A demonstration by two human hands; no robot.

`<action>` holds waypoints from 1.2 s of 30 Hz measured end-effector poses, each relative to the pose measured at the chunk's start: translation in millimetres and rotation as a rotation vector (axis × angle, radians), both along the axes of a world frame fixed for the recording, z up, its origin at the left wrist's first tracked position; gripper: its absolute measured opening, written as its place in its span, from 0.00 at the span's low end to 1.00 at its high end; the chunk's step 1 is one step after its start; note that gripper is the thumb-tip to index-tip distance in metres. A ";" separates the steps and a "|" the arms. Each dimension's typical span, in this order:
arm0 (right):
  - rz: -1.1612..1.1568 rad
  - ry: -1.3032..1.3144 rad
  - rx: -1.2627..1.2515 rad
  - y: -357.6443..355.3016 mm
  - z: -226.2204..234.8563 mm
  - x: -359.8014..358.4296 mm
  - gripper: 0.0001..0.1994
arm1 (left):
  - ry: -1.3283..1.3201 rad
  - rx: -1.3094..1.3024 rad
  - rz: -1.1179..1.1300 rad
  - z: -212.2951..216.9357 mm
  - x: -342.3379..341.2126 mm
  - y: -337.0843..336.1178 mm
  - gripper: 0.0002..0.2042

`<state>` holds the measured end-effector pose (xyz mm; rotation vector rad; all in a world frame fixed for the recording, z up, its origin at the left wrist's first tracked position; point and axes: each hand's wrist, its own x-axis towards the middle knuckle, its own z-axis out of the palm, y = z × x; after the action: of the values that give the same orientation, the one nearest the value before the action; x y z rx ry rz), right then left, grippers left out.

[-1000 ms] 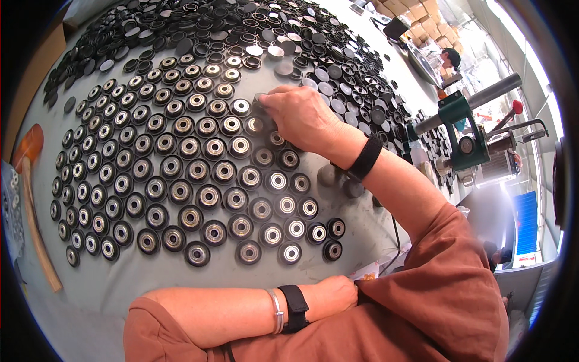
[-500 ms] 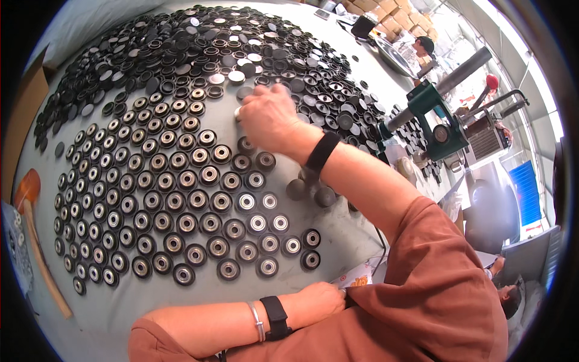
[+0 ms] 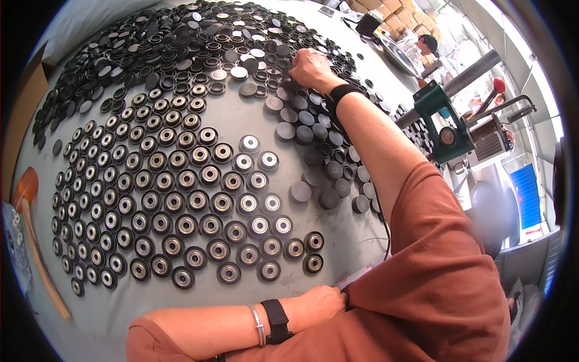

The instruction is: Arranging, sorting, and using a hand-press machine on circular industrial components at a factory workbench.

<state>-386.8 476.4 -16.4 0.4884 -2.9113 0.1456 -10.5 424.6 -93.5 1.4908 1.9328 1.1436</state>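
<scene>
My right hand (image 3: 310, 67) reaches to the far side of the table, its fingers curled down into a heap of black round caps (image 3: 284, 130). Whatever its fingertips hold is hidden. My left hand (image 3: 325, 301) rests closed near the front edge against my brown shirt, its fingertips out of sight. Left of my right forearm, metal ball bearings (image 3: 210, 175) seated in black round rings lie in staggered rows. Several bearings at the right side of the rows (image 3: 249, 143) look brighter and shinier than the others.
A green press (image 3: 443, 120) with a red-knobbed lever stands at the right. A mallet with an orange head (image 3: 27, 187) lies at the left edge beside a cardboard box (image 3: 30, 105). A dark cable (image 3: 384, 226) runs near my right arm. Another person (image 3: 427, 45) sits at the far right.
My right hand has moved away and to the right, from beside the bearing rows into the cap heap. Bearings it shaded now show plainly. My left hand has barely moved.
</scene>
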 end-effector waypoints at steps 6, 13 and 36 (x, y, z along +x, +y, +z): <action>0.167 0.074 -0.193 -5.5 5.2 46.1 0.11 | 0.183 0.098 0.016 -4.0 6.8 -0.3 0.10; 0.561 0.116 -0.158 -31.5 -7.1 154.0 0.06 | 0.473 0.060 -0.031 4.6 3.3 -5.4 0.08; 0.743 -0.091 0.253 -35.8 6.9 173.2 0.04 | 0.253 0.067 0.014 2.7 4.0 2.6 0.09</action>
<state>-213.6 440.6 -9.6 1.6170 -2.6814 -0.1079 -6.5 427.2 -90.8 1.7330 2.0894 1.0785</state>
